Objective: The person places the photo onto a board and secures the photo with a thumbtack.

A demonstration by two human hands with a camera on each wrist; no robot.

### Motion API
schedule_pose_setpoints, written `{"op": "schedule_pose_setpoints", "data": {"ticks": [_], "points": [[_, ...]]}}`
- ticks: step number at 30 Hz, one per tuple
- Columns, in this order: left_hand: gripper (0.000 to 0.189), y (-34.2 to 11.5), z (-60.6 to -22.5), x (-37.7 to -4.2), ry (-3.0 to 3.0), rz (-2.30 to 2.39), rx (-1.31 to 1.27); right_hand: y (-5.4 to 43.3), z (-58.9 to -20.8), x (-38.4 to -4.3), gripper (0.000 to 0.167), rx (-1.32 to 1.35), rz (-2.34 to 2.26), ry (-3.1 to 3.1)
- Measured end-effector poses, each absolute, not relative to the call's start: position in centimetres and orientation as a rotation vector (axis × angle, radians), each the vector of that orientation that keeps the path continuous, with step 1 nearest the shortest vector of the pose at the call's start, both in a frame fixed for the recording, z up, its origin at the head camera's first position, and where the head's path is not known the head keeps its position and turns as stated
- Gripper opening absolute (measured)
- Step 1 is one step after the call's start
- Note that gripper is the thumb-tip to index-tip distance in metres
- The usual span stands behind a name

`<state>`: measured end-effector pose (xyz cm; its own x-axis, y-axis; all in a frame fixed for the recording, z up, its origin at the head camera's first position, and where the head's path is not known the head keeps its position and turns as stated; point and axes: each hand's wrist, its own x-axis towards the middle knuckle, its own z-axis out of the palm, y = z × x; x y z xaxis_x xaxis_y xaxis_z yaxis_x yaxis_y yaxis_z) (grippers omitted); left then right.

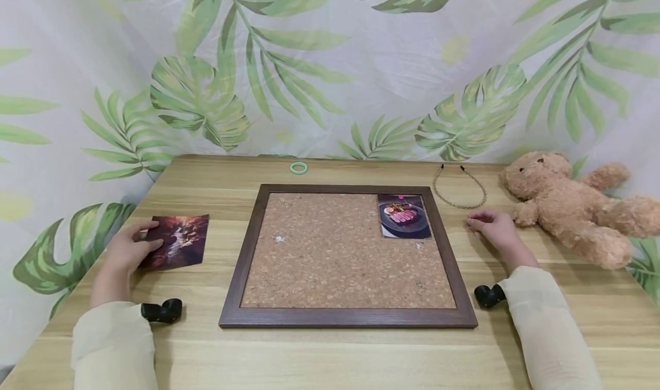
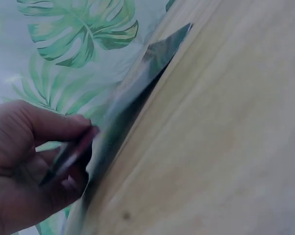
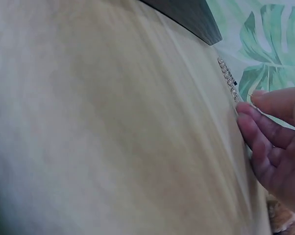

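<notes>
My left hand (image 1: 124, 249) pinches a dark photo card (image 1: 180, 240) with orange and white patterns, at the left of the table. In the left wrist view the thumb and fingers hold a dark pinkish edge, beside a raised flat sheet (image 2: 133, 103). My right hand (image 1: 497, 232) is low over the table, right of the cork board (image 1: 340, 252). Its thumb and fingertips come together, and a thin pin (image 3: 251, 96) seems to show between them. A food photo (image 1: 405, 221) is on the board's upper right corner, a pink pushpin (image 1: 400, 197) at its top.
A chain (image 1: 476, 205) with black ends lies just behind the right hand. A teddy bear (image 1: 562, 207) lies at the right edge. Behind the board's dark frame (image 1: 350, 317) sits a green ring (image 1: 298, 168). White specks (image 1: 279, 239) mark the cork. A leaf-print cloth (image 1: 330, 92) hangs behind.
</notes>
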<state>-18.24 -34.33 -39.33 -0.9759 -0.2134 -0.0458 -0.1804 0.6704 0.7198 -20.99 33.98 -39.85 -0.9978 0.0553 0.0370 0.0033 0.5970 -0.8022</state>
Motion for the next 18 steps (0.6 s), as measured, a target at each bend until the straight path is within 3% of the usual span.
{"op": "schedule_pose_setpoints", "data": {"ticks": [7,18], "points": [[0.067,-33.4,-37.8,-19.0,-2.781,-1.459,0.351,33.3,-38.6,-21.1,0.033,-0.065,1.632,-2.752],[0.06,-28.8,-36.0,-21.5,-2.557,-1.799,0.249,31.4,-35.4,-22.2,0.033,0.114,1.887,-2.631]]}}
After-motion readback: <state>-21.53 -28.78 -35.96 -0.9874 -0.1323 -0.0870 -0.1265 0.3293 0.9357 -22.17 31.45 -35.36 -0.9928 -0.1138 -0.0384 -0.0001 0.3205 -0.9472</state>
